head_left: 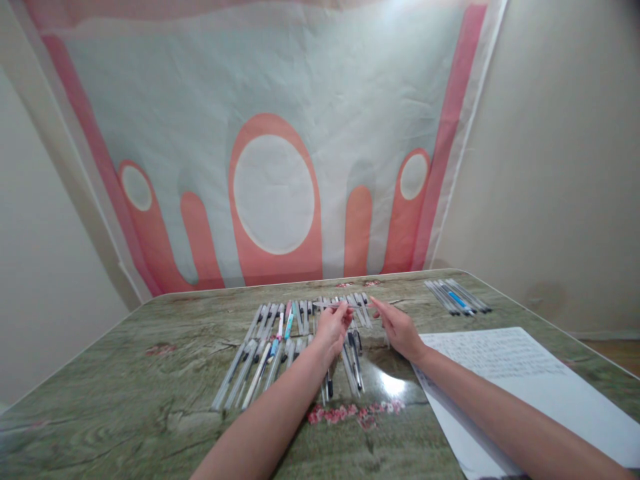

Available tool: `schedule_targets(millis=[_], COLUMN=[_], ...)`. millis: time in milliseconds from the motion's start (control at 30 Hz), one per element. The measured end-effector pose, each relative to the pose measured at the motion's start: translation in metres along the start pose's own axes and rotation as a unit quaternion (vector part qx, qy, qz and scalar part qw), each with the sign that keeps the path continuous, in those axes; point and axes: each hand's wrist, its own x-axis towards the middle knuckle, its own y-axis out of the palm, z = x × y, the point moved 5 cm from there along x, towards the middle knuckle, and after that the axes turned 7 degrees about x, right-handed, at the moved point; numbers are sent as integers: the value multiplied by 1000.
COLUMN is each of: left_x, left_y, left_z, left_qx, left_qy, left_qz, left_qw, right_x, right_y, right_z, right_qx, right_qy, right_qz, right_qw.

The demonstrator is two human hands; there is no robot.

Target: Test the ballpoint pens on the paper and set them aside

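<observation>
head view — pen [327,305] pinched in left hand [333,330] fingertips.

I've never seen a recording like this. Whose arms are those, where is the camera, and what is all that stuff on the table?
There is no machine here: the two bare arms belong to a person, and the single picture comes from a camera worn on that person's head, looking forward and down. That is why the arms reach in from the bottom edge.

The left hand and the right hand are raised side by side over a table with a greenish wood-pattern cover. The left hand pinches a thin clear pen at its fingertips; the right hand's fingers point toward it, but whether they touch it is too small to tell.

Below lie rows of pens. A smaller bunch of pens sits at the far right, and a written sheet of paper lies under the right forearm. A pink and pale cloth hangs behind.
</observation>
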Motion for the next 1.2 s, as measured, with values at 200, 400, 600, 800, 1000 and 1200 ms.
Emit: schedule_targets(millis=[200, 400, 600, 800, 1000, 1200], left_x=[-7, 1, -1, -2, 0, -4], left_y=[7, -3, -2, -1, 0, 6], left_z=[4, 0, 3, 2, 6, 11], left_qx=[-73, -121, -120, -108, -82, -56], left_qy=[-76, -96, -104, -85, -39, -28], left_qz=[5, -15, -17, -7, 15, 52], left_qw=[994, 988, 987, 991, 996, 997], right_x=[6, 10, -11, -13, 6, 16], right_y=[-4, -24, -25, -16, -12, 0], right_z=[-10, -47, -41, -39, -28, -18], right_qx=[-20, -51, -5, -16, 99, 236], right_qy=[62, 225, 331, 322, 278, 234], right_qz=[-19, 164, 429, 450, 285, 109], right_qw=[998, 959, 840, 833, 912, 937])
